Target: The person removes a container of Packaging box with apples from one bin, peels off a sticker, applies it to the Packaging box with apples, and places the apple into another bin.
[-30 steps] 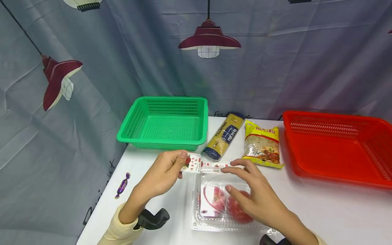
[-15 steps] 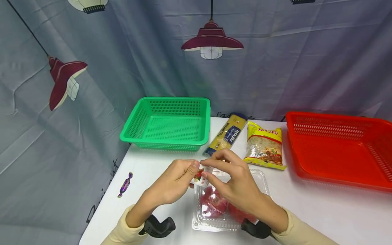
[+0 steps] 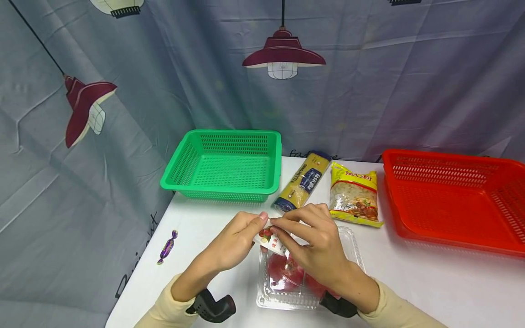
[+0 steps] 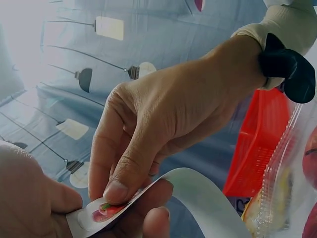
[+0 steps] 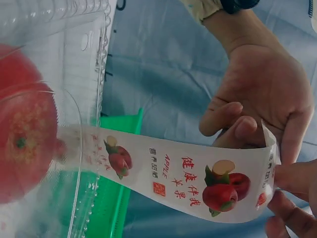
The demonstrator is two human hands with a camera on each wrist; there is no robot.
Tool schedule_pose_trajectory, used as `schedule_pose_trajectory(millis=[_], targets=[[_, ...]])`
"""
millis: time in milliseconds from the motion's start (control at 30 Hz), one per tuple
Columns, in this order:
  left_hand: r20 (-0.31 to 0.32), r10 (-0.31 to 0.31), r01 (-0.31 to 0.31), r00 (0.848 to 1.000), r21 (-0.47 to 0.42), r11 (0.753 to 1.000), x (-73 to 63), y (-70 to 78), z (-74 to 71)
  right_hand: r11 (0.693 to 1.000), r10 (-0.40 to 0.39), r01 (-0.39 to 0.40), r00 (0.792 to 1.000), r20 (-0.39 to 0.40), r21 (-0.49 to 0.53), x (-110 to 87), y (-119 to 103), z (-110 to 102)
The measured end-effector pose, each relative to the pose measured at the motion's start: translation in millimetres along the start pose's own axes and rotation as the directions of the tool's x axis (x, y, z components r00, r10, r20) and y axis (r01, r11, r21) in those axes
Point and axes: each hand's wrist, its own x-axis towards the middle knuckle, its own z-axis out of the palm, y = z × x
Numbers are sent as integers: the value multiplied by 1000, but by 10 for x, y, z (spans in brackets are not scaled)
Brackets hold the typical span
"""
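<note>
A clear plastic clamshell box (image 3: 266,300) with red apples (image 3: 283,272) in it lies on the table in front of me. A long white paper label (image 5: 173,181) printed with apples runs up from the box, bent near its free end. My left hand (image 3: 231,243) holds that end between thumb and fingers, above the box's left back corner. Against it, my right hand (image 3: 321,241) pinches the label too, its thumb on the printed apple in the left wrist view. In the head view the right hand covers part of the box and label.
Behind the hands stands a green basket (image 3: 221,197), with a spaghetti packet (image 3: 303,182) and a yellow food bag (image 3: 354,196) to its right. A large red basket (image 3: 451,237) is at the right. A purple-wrapped candy (image 3: 167,247) lies at the left near the table edge.
My right hand has come left from over the box and now pinches the label beside my left hand. The left hand has shifted slightly right, and the stretched label now bends between the hands.
</note>
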Motion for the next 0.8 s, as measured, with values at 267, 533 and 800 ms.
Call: schedule_pose_trajectory(millis=[267, 533, 800], targets=[[-3, 22, -22, 1000, 11, 1000, 11, -14, -13, 996, 80, -81, 996, 39, 41, -16, -10, -3], [-97, 36, -32, 995, 48, 998, 5, -26, -98, 988, 122, -125, 992, 42, 91, -19, -58, -55], [-249, 2, 25, 969, 105, 994, -29, -208, -345, 979, 166, -171, 985, 49, 114, -27, -80, -178]])
